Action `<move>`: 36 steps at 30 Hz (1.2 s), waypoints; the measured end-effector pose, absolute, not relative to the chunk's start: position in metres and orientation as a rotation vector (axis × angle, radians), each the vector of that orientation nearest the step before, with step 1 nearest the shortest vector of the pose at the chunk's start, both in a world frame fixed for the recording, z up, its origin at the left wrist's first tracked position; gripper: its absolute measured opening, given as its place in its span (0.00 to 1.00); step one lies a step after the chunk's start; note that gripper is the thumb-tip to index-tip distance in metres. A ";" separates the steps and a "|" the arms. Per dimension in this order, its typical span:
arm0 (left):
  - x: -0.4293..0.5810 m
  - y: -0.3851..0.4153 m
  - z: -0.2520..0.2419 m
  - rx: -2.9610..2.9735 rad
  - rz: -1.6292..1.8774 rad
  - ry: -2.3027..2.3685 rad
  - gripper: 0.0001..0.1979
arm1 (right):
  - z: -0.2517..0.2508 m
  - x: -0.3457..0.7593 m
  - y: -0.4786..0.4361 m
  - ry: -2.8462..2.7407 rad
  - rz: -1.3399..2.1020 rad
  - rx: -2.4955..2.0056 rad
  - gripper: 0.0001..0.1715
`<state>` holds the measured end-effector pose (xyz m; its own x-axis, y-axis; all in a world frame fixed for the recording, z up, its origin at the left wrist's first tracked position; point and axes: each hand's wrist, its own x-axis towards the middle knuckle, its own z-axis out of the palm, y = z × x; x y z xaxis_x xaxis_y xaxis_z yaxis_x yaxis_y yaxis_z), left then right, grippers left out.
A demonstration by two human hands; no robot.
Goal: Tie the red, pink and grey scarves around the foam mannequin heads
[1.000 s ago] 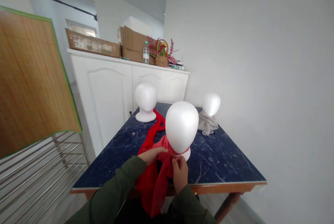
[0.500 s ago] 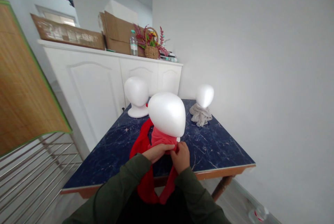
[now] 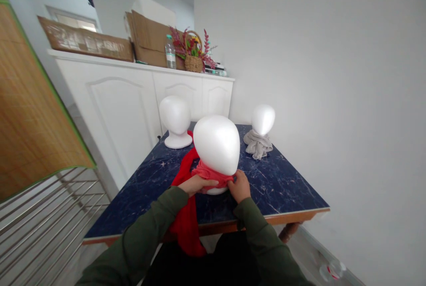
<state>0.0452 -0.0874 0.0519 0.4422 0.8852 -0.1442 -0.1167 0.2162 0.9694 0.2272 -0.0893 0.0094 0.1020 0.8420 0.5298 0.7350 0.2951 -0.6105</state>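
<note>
A white mannequin head (image 3: 218, 144) stands near the front of the table, with a coral-red scarf (image 3: 208, 173) wrapped around its neck. At the left side of the neck, my left hand (image 3: 196, 184) grips the scarf, thumb on top. My right hand (image 3: 239, 186) pinches the scarf at the neck's right side. A bright red length of cloth (image 3: 188, 215) runs from behind the head, under my left wrist, and hangs over the table's front edge; whether it joins the wrapped part is hidden. The head's white base shows just below the wrap.
On the blue marbled table (image 3: 282, 184), a bare mannequin head (image 3: 175, 117) stands back left; another head (image 3: 262, 119) with a grey scarf (image 3: 258, 144) is back right. Behind is a white cabinet (image 3: 123, 99) bearing boxes, a bottle (image 3: 170, 53) and a flower basket (image 3: 193, 63). A metal rack (image 3: 66, 206) stands left.
My right hand has moved right, apart from my left, drawing scarf cloth along the neck. The red strip hanging below my right hand is gone from there. The view has shifted slightly.
</note>
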 end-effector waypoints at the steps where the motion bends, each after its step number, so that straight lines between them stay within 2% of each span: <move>1: 0.043 -0.088 0.053 1.153 0.800 0.846 0.17 | 0.008 0.228 -0.087 -1.650 0.172 -1.444 0.10; 4: 0.039 -0.091 0.054 1.204 0.820 0.778 0.22 | 0.001 0.230 -0.083 -1.630 0.239 -1.445 0.20; 7: 0.039 -0.096 0.052 1.234 0.957 0.729 0.26 | -0.006 0.230 -0.082 -1.636 0.282 -1.533 0.23; 11: 0.038 -0.101 0.041 1.059 1.116 0.741 0.20 | -0.007 0.225 -0.084 -1.778 0.340 -1.618 0.24; 13: 0.032 -0.101 0.037 0.903 1.063 0.776 0.15 | -0.006 0.223 -0.085 -1.797 0.343 -1.608 0.24; 15: 0.025 -0.098 0.035 0.861 0.953 0.795 0.15 | -0.006 0.223 -0.084 -1.767 0.371 -1.572 0.22; 18: 0.014 -0.091 0.034 1.016 1.014 0.809 0.24 | -0.011 0.225 -0.080 -1.665 0.487 -1.489 0.24; 21: 0.011 -0.086 0.031 1.194 1.208 0.882 0.33 | -0.016 0.227 -0.074 -1.464 0.652 -1.418 0.35; 23: 0.013 -0.087 0.028 1.270 1.241 0.905 0.35 | -0.016 0.227 -0.072 -1.323 0.819 -1.277 0.38; 28: 0.036 -0.085 0.038 1.443 1.171 0.860 0.32 | -0.002 0.233 -0.090 -1.020 1.415 -0.867 0.21; 30: 0.054 -0.078 0.049 1.525 1.118 0.800 0.32 | 0.000 0.241 -0.098 -0.861 1.566 -0.841 0.18; 33: 0.085 -0.058 0.061 1.660 1.062 0.720 0.31 | -0.003 0.263 -0.100 -0.699 1.479 -0.804 0.16; 36: 0.113 -0.035 0.052 1.736 1.039 0.799 0.33 | -0.009 0.298 -0.085 -0.562 1.272 -0.805 0.13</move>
